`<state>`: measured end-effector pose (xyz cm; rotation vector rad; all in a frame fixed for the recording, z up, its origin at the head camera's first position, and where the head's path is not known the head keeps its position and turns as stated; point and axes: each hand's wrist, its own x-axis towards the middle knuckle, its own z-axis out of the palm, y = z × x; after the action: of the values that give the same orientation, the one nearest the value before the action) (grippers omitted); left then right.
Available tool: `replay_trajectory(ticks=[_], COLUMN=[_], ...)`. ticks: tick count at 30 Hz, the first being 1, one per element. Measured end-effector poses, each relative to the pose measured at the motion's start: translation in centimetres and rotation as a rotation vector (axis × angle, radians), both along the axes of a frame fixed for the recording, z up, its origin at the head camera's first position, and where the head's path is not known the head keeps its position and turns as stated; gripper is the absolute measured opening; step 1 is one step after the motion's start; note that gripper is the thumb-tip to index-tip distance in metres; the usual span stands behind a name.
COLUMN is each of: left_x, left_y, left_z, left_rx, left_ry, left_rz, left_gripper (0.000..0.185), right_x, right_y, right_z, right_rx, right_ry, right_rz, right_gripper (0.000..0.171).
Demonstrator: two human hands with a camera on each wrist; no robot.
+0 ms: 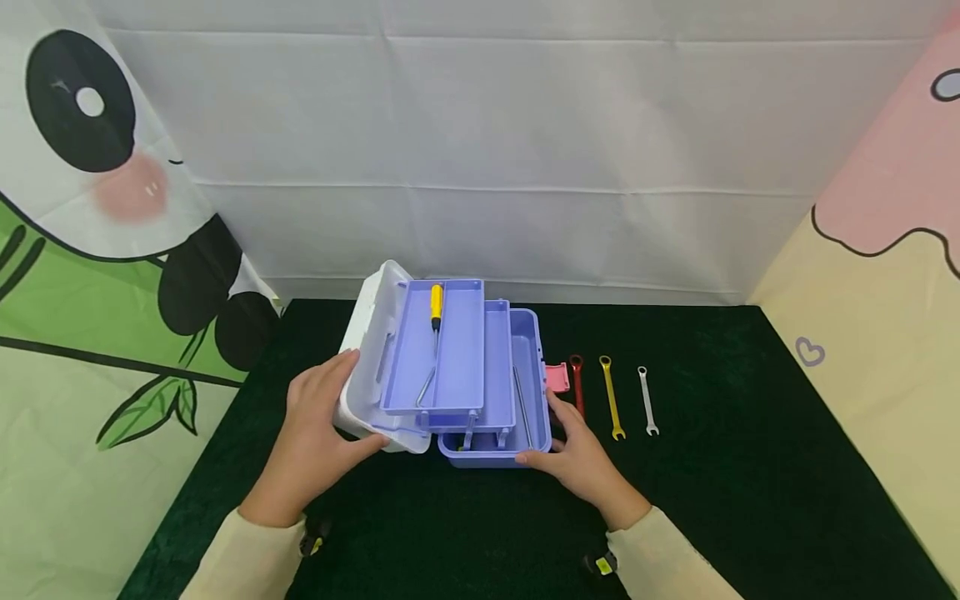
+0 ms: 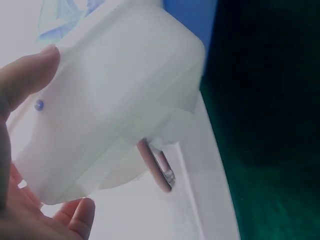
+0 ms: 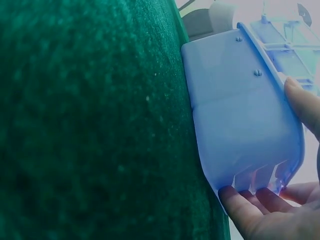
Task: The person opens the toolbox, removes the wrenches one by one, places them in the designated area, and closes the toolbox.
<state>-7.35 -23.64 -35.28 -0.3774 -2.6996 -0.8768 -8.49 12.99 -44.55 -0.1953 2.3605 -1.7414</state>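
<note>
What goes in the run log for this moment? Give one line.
left hand: holds white lid | right hand: holds purple toolbox base | trays: fanned open | top tray: yellow screwdriver | mat: three wrenches

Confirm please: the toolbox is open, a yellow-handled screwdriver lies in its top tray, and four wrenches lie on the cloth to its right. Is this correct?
Not quite. The head view shows three wrenches, not four: a red wrench, a yellow wrench and a silver wrench. The rest holds: the toolbox is open, and the yellow-handled screwdriver lies in its top tray.
</note>
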Motion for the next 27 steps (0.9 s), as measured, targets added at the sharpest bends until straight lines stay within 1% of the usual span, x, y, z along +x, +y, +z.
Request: replay_trajectory(ticks=[3,9,16,21,27], left_x=[-0.1,-0.2,-0.6,-0.5,-0.4], left_y=[0.7,1.8,3.2,4.5,6.1], left_z=[0.6,1.7,3.1,3.9,4.3], left_rx=[-0.039,-0.120,-0.246,-0.325,-0.418], left_ry=[0.050,0.125,0.221,0.255,0.252], left_rz=[-0.037,-0.126,-0.225,-0.279,-0.328], left_gripper=[0.113,0.107,0.101,0.097,0.092], right_x=[0.2,0.7,1.3,1.8,2.3], right_y=[-0.2,-0.7,-1.1,-1.4,-1.8], right_z=[-0.1,0.0,0.0,-0.1,0.0], right_rx=[-0.003,-0.006,-0.004,-0.002,0.002], right_ry=[0.003,-0.003,-0.009,-0.012,-0.018], right_rz=[-0.009,-0.018,-0.028,-0.044,-0.062], right_gripper=[0.113,0.113,0.113,0.113,0.113])
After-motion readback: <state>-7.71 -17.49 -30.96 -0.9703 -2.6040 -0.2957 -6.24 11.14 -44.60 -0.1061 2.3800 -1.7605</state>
